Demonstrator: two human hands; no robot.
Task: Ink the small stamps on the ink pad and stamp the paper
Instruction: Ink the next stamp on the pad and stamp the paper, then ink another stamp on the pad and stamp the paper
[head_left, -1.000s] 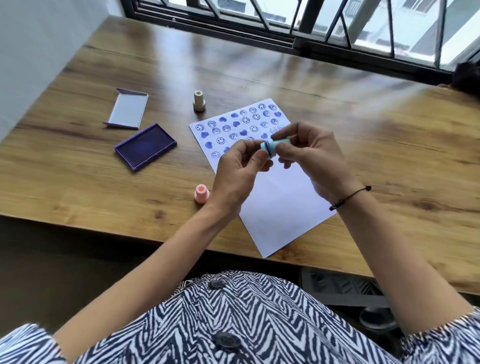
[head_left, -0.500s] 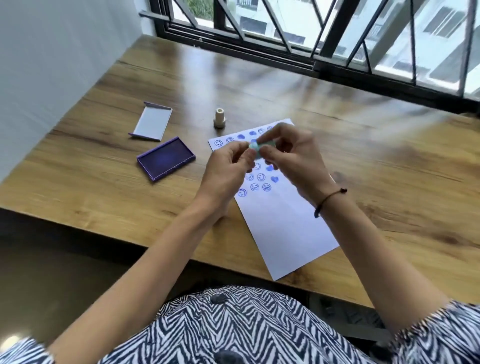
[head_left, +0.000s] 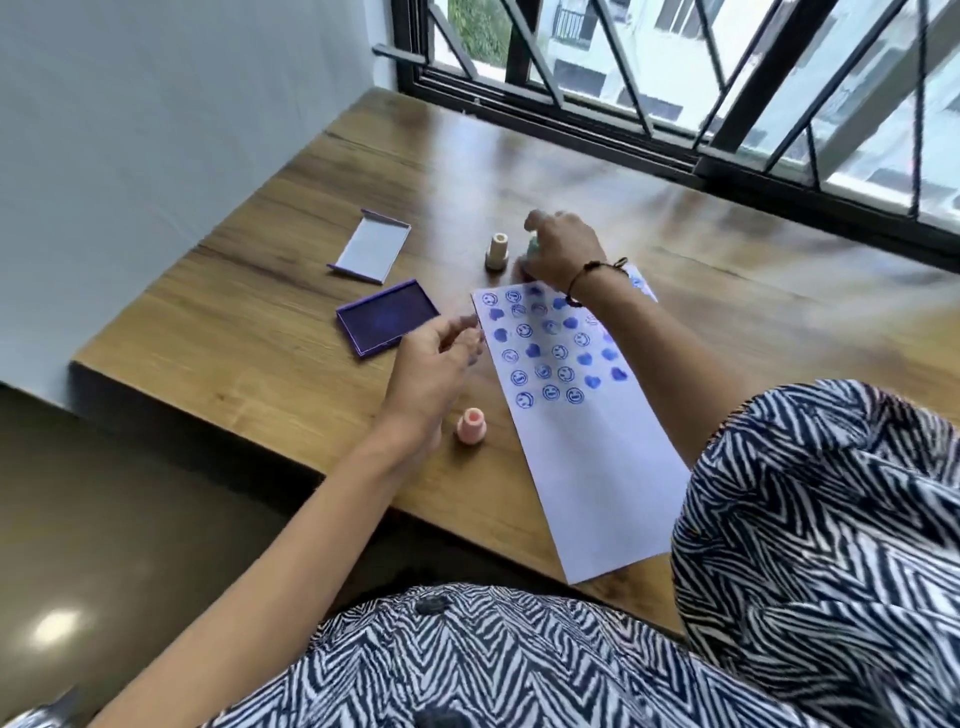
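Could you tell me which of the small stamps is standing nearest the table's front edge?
The pink stamp, beside the left hand; the beige stamp stands far back.

No readable text, paper (head_left: 597, 467) bears only stamped pictures

A wooden table (head_left: 727, 270) beside a window carries a sheet of paper (head_left: 597, 467) printed with blue smileys and hearts. An open purple ink pad (head_left: 387, 323) lies just beyond the left hand's fingertips (head_left: 467, 325), its lid (head_left: 371, 245) farther off. A pink stamp (head_left: 471, 426) stands by that wrist; a cream stamp (head_left: 497, 252) stands just left of the right hand's fingers (head_left: 540, 228).
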